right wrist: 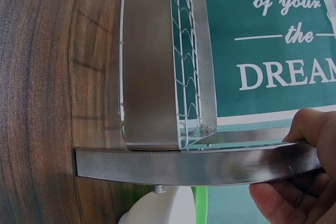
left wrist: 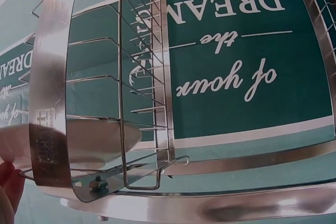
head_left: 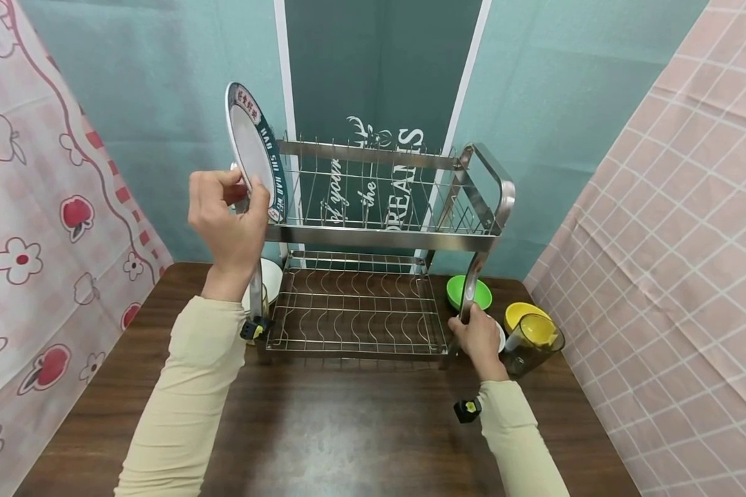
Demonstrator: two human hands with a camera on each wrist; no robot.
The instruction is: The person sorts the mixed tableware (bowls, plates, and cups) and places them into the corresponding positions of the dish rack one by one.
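Observation:
In the head view my left hand [head_left: 230, 210] pinches the lower edge of a plate [head_left: 255, 148] with a dark lettered rim. The plate stands nearly on edge at the left end of the upper tier of a metal dish rack [head_left: 379, 238]. From the left wrist, the plate [left wrist: 100, 140] appears behind the rack's flat bar and wires, and only fingertips [left wrist: 10, 182] show. My right hand [head_left: 480, 338] grips the rack's right front leg. In the right wrist view, thumb and fingers [right wrist: 281, 203] wrap around that leg [right wrist: 210, 166].
Right of the rack are a green bowl [head_left: 469, 293], a yellow bowl [head_left: 525, 316], a tinted glass [head_left: 531, 345] and a partly hidden white item. A white dish [head_left: 272, 281] stands behind the left leg. The rack rests on a brown wooden table [head_left: 348, 428], with curtains around it.

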